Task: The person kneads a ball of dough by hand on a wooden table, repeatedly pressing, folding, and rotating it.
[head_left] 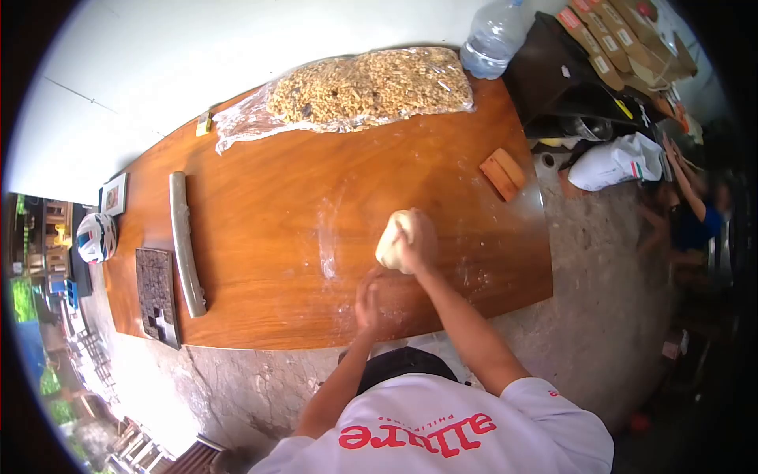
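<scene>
Right hand (pixel 417 241) cupped around the dough ball (pixel 395 241) near the worktop's (pixel 276 205) near edge, left hand (pixel 368 300) spread flat on the floured surface; firm, even pressure probably serves kneading best.

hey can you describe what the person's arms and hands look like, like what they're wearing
Both arms are bare from the short sleeves down, and no gloves, watch or rings show on the left hand or right hand. The person wears a white short-sleeved T-shirt with red lettering printed on it. A dusting of white powder seems to cling around the hands.
</scene>
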The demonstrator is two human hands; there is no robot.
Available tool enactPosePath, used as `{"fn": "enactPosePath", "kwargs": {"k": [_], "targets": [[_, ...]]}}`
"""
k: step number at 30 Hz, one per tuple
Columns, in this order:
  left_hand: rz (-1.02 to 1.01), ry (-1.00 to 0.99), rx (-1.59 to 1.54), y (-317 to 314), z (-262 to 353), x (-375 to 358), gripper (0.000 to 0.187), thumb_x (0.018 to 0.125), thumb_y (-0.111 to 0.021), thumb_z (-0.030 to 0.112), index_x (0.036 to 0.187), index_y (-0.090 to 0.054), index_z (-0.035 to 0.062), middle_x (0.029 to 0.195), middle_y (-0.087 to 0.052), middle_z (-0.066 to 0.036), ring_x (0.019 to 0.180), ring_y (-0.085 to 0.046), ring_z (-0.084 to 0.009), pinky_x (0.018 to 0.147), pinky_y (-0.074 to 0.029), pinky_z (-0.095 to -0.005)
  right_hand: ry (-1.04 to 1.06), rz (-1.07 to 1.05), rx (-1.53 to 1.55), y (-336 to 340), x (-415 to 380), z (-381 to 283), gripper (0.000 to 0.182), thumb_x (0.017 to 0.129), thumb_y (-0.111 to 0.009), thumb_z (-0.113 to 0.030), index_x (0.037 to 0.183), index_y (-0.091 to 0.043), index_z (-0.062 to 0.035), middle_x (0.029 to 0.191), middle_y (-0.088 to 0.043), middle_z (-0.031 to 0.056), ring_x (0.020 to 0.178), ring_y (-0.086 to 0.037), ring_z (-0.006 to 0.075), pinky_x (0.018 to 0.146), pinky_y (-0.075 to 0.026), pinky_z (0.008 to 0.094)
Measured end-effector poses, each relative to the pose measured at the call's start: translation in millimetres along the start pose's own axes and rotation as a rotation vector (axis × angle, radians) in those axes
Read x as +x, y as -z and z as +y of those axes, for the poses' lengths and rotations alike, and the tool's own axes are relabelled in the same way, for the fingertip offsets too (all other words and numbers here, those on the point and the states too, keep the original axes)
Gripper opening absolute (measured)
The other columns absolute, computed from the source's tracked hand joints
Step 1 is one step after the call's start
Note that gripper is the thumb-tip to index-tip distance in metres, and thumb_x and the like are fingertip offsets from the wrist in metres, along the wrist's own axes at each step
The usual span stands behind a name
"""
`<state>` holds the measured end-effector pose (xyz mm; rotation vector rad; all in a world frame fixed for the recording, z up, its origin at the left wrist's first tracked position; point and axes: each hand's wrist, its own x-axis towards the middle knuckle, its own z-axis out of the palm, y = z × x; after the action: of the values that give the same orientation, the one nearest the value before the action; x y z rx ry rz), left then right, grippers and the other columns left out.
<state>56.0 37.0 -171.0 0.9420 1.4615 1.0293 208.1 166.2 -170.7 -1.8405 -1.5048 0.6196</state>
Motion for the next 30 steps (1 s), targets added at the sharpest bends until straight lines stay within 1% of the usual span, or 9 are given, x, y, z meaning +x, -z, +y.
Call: {"fn": "enactPosePath", "kwargs": {"k": [6,8,12,15,18,24,27,28,30], "targets": [[0.131,0.231,-0.387,46.7,-6.5,-0.5,0.062,0.106,-0.046,0.048,0.146,-0.049,0.0009,0.138,-0.059,-0.014,0.125,-0.059,-0.0259,0.105,-0.047,-0.0403,0.595,-0.09,-0.158,-3.8,-120.2,-67.6,0.048,0.091,-0.064,-0.019,0.134,-0.055,-0.0012,0.13,-0.06,0.0239,0.12,-0.057,0.0374,0.108,-0.041,0.0489],[0.177,0.25,-0.527,50.9,1.4,8.5,0.064,0.104,-0.048,0.05,0.145,-0.049,0.0009,0.135,-0.06,-0.015,0.122,-0.06,-0.0255,0.102,-0.048,-0.0399,0.222,-0.744,0.438,-26.3,-141.8,-26.2,0.034,0.092,-0.063,-0.013,0.123,-0.062,0.0005,0.108,-0.068,0.0203,0.102,-0.066,0.0285,0.101,-0.047,0.0438],[0.274,0.288,-0.253,51.6,-9.5,31.2,0.073,0.094,-0.06,0.06,0.142,-0.052,0.005,0.128,-0.063,-0.018,0.114,-0.063,-0.0307,0.096,-0.051,-0.0404,-0.328,0.115,0.544,-1.3,-100.1,-4.5,0.03,0.095,-0.06,-0.012,0.122,-0.065,0.0019,0.113,-0.071,0.0212,0.105,-0.067,0.0273,0.1,-0.048,0.0398],[0.251,0.273,-0.043,32.4,5.2,38.1,0.077,0.091,-0.063,0.061,0.143,-0.051,0.0048,0.128,-0.063,-0.017,0.115,-0.062,-0.0324,0.095,-0.051,-0.0429,0.457,0.126,-0.266,-62.2,-98.7,31.3,0.034,0.095,-0.063,-0.018,0.124,-0.065,0.0003,0.118,-0.069,0.0211,0.113,-0.064,0.0305,0.102,-0.047,0.0428],[0.222,0.493,-0.145,20.6,30.8,42.9,0.065,0.099,-0.056,0.056,0.137,-0.057,0.0028,0.128,-0.063,-0.017,0.116,-0.061,-0.0326,0.099,-0.05,-0.0435,-0.144,-0.035,0.411,-59.0,-95.4,-9.6,0.041,0.09,-0.07,-0.026,0.123,-0.066,-0.0017,0.124,-0.066,0.0196,0.116,-0.06,0.0369,0.103,-0.046,0.0476],[-0.341,0.551,-1.08,-16.0,21.0,38.2,0.056,0.106,-0.039,0.048,0.144,-0.05,0.0078,0.14,-0.059,-0.015,0.122,-0.061,-0.0347,0.106,-0.05,-0.0473,0.244,0.145,-0.069,73.0,-96.0,-115.7,0.043,0.083,-0.075,-0.028,0.118,-0.067,-0.0038,0.12,-0.068,0.0146,0.112,-0.06,0.0365,0.098,-0.046,0.0469],[-0.205,-0.045,0.676,-33.4,-22.2,70.7,0.058,0.107,-0.039,0.045,0.146,-0.047,0.0029,0.142,-0.054,-0.024,0.13,-0.054,-0.041,0.106,-0.047,-0.0494,0.251,0.155,-0.263,83.2,-77.6,-94.5,0.045,0.08,-0.078,-0.023,0.12,-0.067,-0.0027,0.123,-0.067,0.0149,0.111,-0.061,0.0374,0.097,-0.048,0.0476],[-0.035,0.215,0.813,-33.4,75.6,49.7,0.063,0.106,-0.035,0.05,0.146,-0.049,0.0041,0.149,-0.046,-0.027,0.136,-0.045,-0.044,0.109,-0.042,-0.0495,0.181,0.066,-0.137,72.5,-72.0,-65.7,0.048,0.08,-0.077,-0.021,0.123,-0.066,-0.0017,0.126,-0.066,0.0159,0.113,-0.061,0.0381,0.1,-0.047,0.0481],[-0.022,-0.002,0.569,-26.5,46.4,60.7,0.062,0.106,-0.038,0.048,0.147,-0.048,0.0041,0.152,-0.041,-0.027,0.138,-0.043,-0.0453,0.11,-0.041,-0.0512,0.26,-0.122,-0.047,43.1,-62.2,10.1,0.055,0.082,-0.076,-0.018,0.131,-0.061,0.0015,0.134,-0.062,0.0199,0.123,-0.059,0.0394,0.106,-0.045,0.0485]]}}
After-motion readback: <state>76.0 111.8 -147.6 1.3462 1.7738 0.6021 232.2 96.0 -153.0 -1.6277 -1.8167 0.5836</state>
